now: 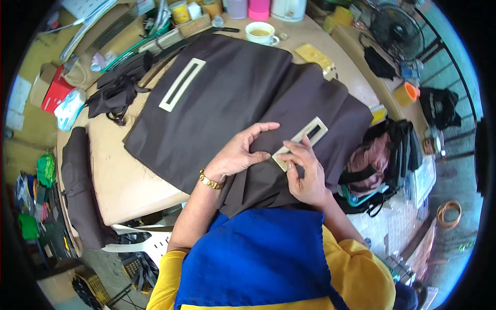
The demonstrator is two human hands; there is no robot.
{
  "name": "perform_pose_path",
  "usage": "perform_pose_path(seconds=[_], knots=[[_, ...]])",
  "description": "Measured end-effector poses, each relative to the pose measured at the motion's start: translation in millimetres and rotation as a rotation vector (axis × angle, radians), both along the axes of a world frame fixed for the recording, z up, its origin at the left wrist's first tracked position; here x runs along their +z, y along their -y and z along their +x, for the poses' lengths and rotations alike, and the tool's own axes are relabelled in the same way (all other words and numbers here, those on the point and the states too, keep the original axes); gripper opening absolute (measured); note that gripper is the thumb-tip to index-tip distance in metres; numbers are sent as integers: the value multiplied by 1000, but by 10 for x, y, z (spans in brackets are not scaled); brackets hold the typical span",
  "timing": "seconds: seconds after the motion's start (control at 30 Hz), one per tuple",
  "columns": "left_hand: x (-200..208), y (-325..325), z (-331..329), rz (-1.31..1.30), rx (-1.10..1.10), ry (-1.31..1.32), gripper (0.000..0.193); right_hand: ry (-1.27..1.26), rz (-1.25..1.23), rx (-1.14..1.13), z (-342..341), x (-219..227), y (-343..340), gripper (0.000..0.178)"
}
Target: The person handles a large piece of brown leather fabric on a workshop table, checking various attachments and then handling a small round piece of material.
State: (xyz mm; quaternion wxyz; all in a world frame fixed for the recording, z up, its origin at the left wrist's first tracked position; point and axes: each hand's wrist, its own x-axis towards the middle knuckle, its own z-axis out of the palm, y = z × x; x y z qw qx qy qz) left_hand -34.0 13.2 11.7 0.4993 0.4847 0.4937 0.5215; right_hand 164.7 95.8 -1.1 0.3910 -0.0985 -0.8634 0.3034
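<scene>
A large piece of dark brown cloth (227,98) lies spread over a beige table (113,170). Two cream rectangular frame templates lie on it: one (181,84) at the far left, one (301,142) near me on the right. My left hand (239,153), with a gold bracelet at the wrist, presses flat on the cloth just left of the near template. My right hand (306,173) pinches the near end of that template between its fingertips and holds it down on the cloth.
A cup of tea (261,32) stands at the table's far edge, with jars and a basket (194,24) behind it. Black cloth scraps (116,90) lie at the left. A white plastic chair (139,243) stands below the table, a fan (397,31) and bags (380,160) at the right.
</scene>
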Motion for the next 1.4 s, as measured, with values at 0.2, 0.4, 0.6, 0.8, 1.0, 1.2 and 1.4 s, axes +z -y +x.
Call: perform_pose_path(seconds=[0.2, 0.4, 0.6, 0.8, 1.0, 1.2, 1.4], knots=[[10, 22, -36, 113, -19, -70, 65, 117, 62, -17, 21, 173, 6, 28], [-41, 30, -35, 87, -54, -193, 49, 175, 95, -35, 89, 80, -20, 35], [-64, 56, -29, 83, -47, -155, 51, 39, 117, 22, 69, -14, -14, 54], [-137, 48, -7, 57, -35, -127, 50, 69, 65, 75, 59, 27, -12, 55], [-126, 20, -15, 74, -55, -132, 50, 109, 75, -7, 95, -10, -9, 55], [-30, 104, -33, 73, -35, -189, 48, -15, -6, -116, 146, 70, -112, 54], [27, 45, -21, -41, -45, 6, 46, -90, -70, -199, 174, 114, -70, 19]])
